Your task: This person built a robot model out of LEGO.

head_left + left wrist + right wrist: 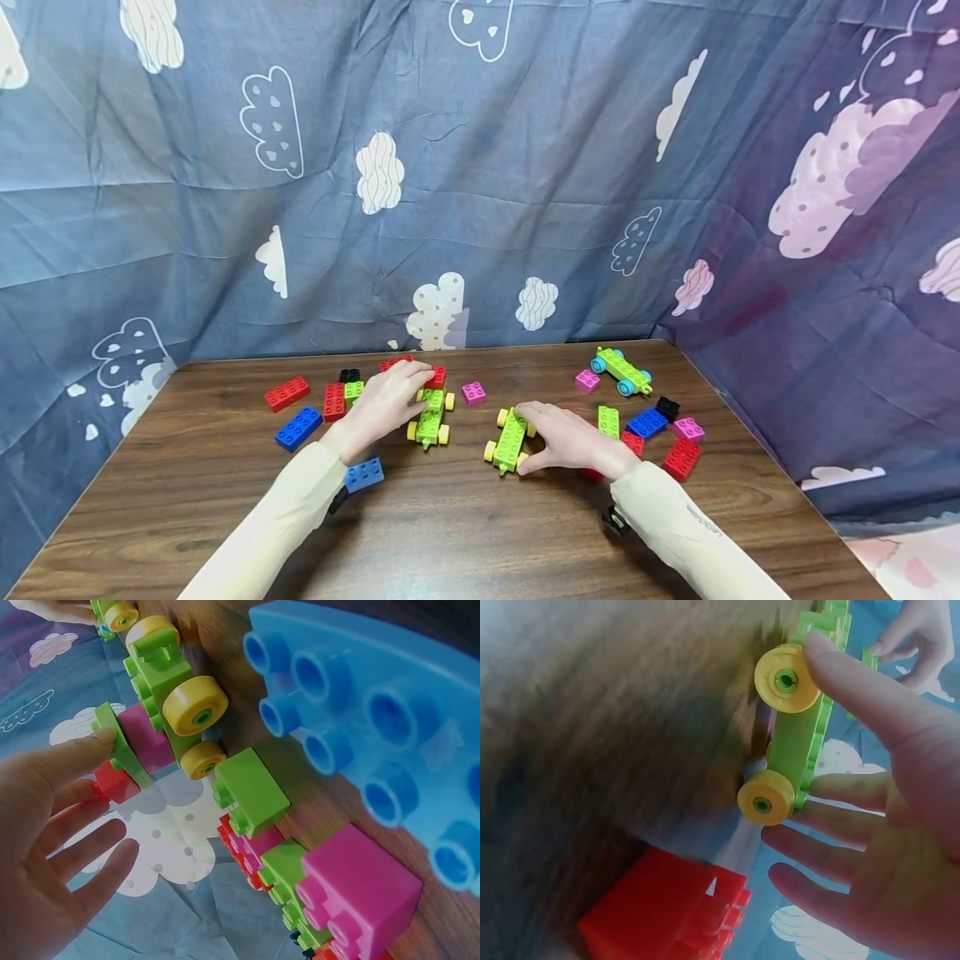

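Observation:
My left hand (381, 406) reaches over a green toy car base (431, 427) with yellow wheels. Stacked on that car are a pink brick (146, 735), a green brick (124, 754) and a red brick (116, 782). The left thumb rests on the green brick and the index finger touches the red one; the other fingers stand spread. My right hand (568, 436) holds a second green car base (511, 442) with yellow wheels. Its thumb lies on the end near the wheel, while fingertips touch the opposite end. No bricks show on this second car.
Left of the hands lie red, green and black bricks, a blue brick (298, 428) and a lighter blue brick (364, 474). A pink brick (473, 393) sits between the cars. At the right are several bricks and a green car with blue wheels (624, 372). Cloud-patterned cloth hangs behind.

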Available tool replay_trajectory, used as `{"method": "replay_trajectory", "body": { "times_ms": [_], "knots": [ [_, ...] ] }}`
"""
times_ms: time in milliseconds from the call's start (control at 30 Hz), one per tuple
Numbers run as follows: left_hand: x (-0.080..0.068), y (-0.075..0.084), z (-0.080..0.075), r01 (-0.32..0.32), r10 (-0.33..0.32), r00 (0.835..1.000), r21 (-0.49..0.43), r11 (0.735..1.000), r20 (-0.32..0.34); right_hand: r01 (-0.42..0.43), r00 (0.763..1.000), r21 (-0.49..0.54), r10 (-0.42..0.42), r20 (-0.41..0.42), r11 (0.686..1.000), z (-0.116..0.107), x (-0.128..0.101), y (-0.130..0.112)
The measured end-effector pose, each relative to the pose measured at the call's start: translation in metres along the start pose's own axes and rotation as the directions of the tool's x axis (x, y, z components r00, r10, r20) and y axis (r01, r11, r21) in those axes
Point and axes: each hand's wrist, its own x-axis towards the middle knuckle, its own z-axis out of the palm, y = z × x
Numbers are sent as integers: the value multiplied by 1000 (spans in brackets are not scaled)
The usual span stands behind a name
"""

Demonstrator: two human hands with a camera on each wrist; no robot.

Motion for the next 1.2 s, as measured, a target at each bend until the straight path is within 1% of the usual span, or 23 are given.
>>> {"method": "replay_trajectory", "body": {
  "times_ms": [133, 267, 467, 633, 800, 900, 1200],
  "knots": [
    [3, -1, 0, 11, -11, 1000, 9, 1000, 2, 35, 999, 15, -35, 12, 999, 2, -4, -4],
    [5, -2, 1, 10, -10, 1000, 13, 1000, 2, 79, 997, 23, -78, -10, 997, 4, -9, -6],
    [8, -3, 3, -5, 6, 1000, 26, 1000, -15, 118, 993, 16, -117, -30, 993, 6, -13, -7],
    [11, -3, 4, 0, 1, 1000, 45, 999, -11, 118, 993, 39, -117, -15, 992, 7, -14, -9],
    [14, -3, 4, 9, -9, 1000, 62, 998, -8, 65, 998, 53, -65, -1, 997, 9, -15, -10],
    [15, -3, 5, 16, -16, 1000, 73, 997, 0, 55, 998, 49, -55, -1, 997, 10, -16, -9],
    [21, -3, 6, 15, -15, 1000, 101, 995, 2, 107, 994, 82, -108, 5, 991, 12, -16, -9]
  ]
}}
